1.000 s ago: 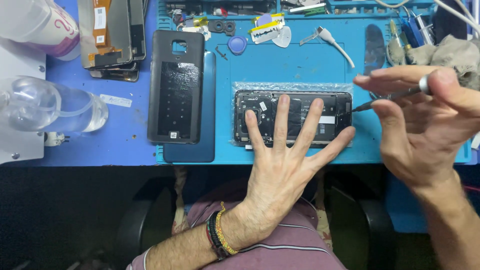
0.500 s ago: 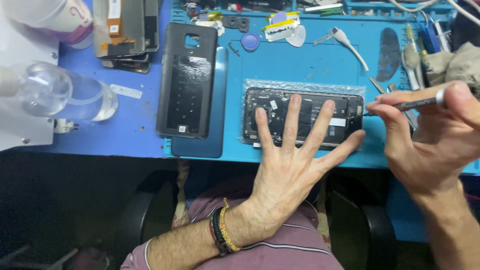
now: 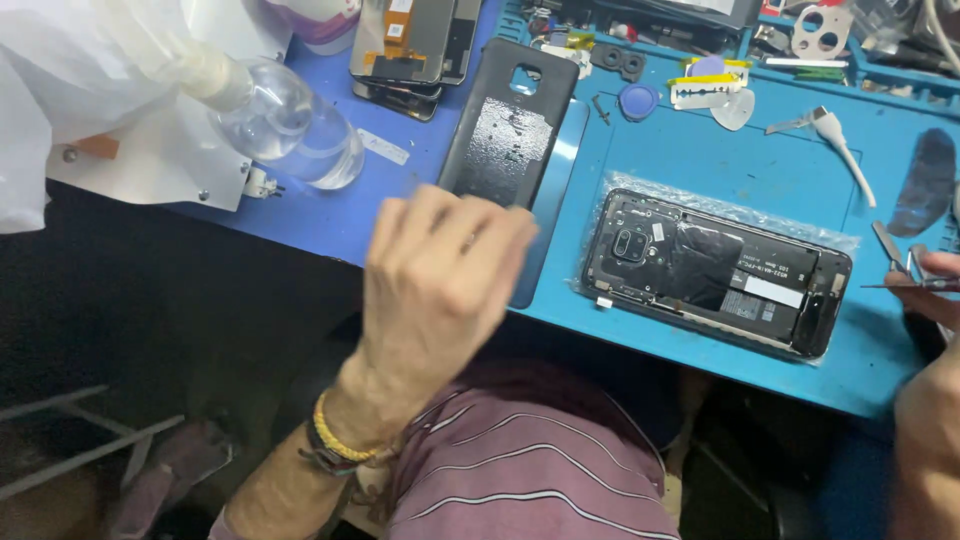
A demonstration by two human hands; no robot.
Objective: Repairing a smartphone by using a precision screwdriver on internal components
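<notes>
your left hand [image 3: 440, 270] hangs loosely curled and empty above the table edge, just left of the opened phone [image 3: 715, 272], which lies back-up and coverless on the blue mat [image 3: 700, 165]; your right hand [image 3: 930, 290], at the frame's edge, pinches a thin metal tool [image 3: 900, 285] near the phone's right end; with nothing bracing the phone, a push from that tool could slide it or gouge the exposed board; the black back cover [image 3: 505, 125] lies just left of it.
</notes>
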